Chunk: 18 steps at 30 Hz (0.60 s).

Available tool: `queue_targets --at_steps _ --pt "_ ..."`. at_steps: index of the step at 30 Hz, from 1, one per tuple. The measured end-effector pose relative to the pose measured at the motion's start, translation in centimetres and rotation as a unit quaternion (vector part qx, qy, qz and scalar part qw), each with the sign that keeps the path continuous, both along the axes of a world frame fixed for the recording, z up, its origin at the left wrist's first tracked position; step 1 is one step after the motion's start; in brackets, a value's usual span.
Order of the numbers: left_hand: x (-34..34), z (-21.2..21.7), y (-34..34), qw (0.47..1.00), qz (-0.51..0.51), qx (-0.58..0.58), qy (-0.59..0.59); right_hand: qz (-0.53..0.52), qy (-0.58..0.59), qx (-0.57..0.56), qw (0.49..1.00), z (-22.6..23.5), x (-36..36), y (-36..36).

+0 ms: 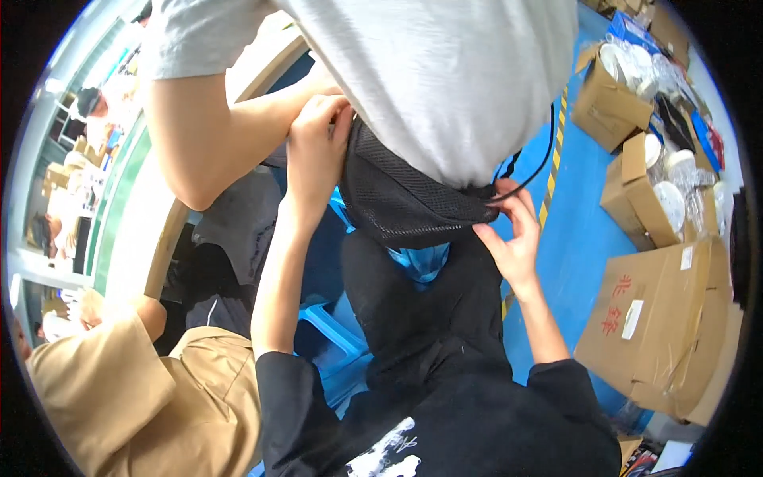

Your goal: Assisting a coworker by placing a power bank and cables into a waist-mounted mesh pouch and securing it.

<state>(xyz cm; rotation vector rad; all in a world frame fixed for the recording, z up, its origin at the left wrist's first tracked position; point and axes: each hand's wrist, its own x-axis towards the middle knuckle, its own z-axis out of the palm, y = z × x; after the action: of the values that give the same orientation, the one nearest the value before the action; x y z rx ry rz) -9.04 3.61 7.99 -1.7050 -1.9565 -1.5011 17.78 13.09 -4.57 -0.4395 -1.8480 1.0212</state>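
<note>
A black mesh waist bag (405,199) sits at the waist of a person in a light grey shirt (445,71), directly in front of me. My left hand (318,139) is at the bag's left end, its fingers curled in beside the shirt. What those fingertips grip is partly hidden. At the right end, my right hand (515,232) has its thumb and fingers closed around the bag's corner. A thin black cable (544,163) loops out there, passing close to my right fingers.
Cardboard boxes (648,322) line the right side, some filled with clear-wrapped white items (671,203). A blue plastic stool (334,330) stands by my left leg. Another person in a tan shirt (119,381) sits to the left, beside a long table (131,246). Yellow-black tape (551,175) marks the blue floor.
</note>
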Motion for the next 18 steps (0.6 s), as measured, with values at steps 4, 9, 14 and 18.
queue_targets --at_steps 4,9,14,18 --pt "3.4 1.3 -4.5 0.988 0.113 -0.062 0.09 0.003 -0.005 -0.035 0.999 0.4 0.9 0.0" --pt "11.4 -0.1 -9.7 0.968 -0.081 -0.192 0.141 -0.008 0.013 -0.046 0.999 1.2 0.1 -1.1" --pt "16.5 -6.3 -4.8 0.978 -0.091 -0.141 0.123 -0.002 0.062 -0.116 0.991 1.0 -0.7 -2.1" --pt "13.6 -2.0 -5.4 0.975 -0.154 -0.103 0.124 0.041 0.052 -0.143 0.988 2.1 0.6 -2.0"
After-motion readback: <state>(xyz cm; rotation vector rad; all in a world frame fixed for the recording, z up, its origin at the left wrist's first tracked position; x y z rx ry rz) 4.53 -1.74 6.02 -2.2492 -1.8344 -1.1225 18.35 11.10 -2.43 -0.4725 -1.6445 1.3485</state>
